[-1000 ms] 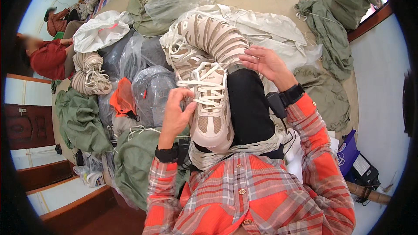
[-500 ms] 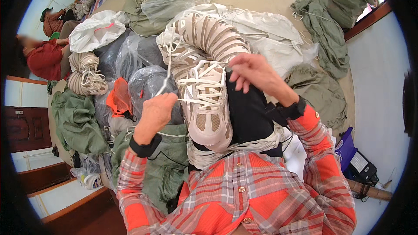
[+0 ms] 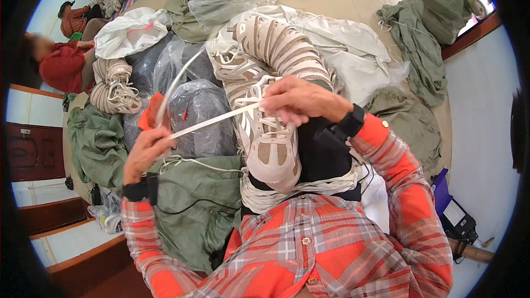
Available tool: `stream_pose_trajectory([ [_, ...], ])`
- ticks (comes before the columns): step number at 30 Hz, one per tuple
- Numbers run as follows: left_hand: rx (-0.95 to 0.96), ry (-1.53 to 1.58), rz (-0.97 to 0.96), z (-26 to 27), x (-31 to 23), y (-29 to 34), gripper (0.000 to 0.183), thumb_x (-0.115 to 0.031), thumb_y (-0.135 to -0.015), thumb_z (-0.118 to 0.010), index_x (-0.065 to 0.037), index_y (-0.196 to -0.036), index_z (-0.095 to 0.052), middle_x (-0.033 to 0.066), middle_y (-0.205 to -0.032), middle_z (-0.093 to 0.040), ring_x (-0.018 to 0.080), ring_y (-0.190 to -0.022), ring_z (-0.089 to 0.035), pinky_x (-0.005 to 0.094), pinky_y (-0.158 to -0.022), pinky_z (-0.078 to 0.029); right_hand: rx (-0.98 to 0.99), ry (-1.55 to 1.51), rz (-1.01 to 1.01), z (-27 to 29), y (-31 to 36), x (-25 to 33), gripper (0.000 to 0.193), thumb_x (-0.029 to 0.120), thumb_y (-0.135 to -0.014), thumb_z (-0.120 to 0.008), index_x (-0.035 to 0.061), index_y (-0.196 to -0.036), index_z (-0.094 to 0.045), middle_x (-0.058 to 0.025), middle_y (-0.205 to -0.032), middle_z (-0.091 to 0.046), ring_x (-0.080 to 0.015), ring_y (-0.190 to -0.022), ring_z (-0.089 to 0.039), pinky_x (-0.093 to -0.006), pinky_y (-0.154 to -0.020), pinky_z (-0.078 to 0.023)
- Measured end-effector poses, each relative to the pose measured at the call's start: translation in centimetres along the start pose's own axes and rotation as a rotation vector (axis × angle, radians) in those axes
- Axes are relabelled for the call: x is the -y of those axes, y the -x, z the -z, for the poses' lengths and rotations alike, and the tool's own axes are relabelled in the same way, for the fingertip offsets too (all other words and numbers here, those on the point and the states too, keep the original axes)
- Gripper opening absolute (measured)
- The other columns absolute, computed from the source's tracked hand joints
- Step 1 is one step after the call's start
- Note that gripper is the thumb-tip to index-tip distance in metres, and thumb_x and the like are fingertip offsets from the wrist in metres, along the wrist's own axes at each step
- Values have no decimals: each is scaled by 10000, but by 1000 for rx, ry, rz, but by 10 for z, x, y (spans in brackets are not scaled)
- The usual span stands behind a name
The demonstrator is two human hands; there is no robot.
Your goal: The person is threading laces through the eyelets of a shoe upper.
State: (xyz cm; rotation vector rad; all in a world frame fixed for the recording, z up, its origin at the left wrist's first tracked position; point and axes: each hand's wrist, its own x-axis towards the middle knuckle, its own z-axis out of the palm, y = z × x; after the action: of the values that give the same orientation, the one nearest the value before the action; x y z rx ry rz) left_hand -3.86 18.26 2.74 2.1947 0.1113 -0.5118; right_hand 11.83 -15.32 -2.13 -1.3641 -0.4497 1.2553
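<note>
On my lap rests a beige and white sneaker (image 3: 272, 157), its toe pointing toward me, with pale laces crossing its upper part. My left hand (image 3: 148, 152) is out to the left, closed on a white shoelace (image 3: 212, 120) that stretches taut to the shoe; the lace's loose end swings up in a blurred arc. Over the shoe's tongue, my right hand (image 3: 301, 100) has its fingers bent at the lacing, beside the lace; what its fingertips pinch is partly hidden. A bundle of pale laces (image 3: 326, 184) lies across my thighs.
A curved row of nested beige sneakers (image 3: 287, 47) extends beyond my lap. More sneakers (image 3: 113, 91) are stacked at left, near plastic-wrapped dark bundles (image 3: 201, 116). Green sacks (image 3: 96, 138) and white sheeting (image 3: 353, 49) cover the floor. Two people sit at far left.
My left hand has moved left and slightly down, drawing the lace out longer. My right hand has come left onto the lacing. The lace's free end has swung.
</note>
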Motion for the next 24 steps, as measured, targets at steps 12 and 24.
stream_pose_trajectory([
  [12,-413,-447,566,113,255,234,162,-153,-757,-580,8,-764,-598,89,-552,-512,222,-509,-503,335,-499,-385,2,-10,-11,15,1,-18,190,191,-830,-593,32,-726,-591,-25,-509,-546,-67,-341,-466,-194,-299,-338],
  [24,-983,-918,664,124,255,260,240,-202,-890,-466,-9,-959,-592,214,-917,-606,367,-883,-574,422,-737,-438,-31,571,-80,-13,-8,-23,194,158,-805,-564,-12,-831,-475,-82,-554,-575,-170,-392,-547,-282,-340,-421],
])
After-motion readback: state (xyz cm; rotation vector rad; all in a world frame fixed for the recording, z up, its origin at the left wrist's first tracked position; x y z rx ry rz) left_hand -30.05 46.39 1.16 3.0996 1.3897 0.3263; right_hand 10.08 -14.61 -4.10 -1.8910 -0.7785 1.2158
